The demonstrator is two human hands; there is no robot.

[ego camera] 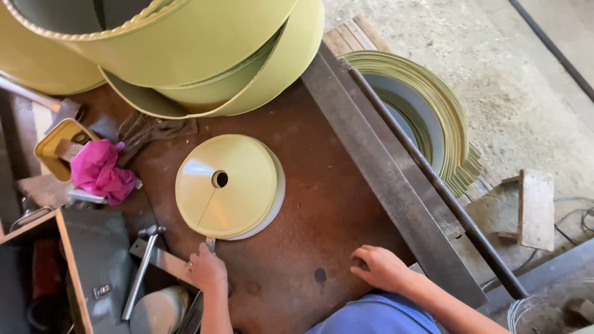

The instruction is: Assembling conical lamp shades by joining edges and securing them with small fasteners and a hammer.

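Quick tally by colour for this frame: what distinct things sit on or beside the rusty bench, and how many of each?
Yellow-green: 4 - cone, big shells, tin tray, leaning stack of curved sheets
Pink: 1 - rag
Grey metal: 2 - hammer, long bar
Total: 7
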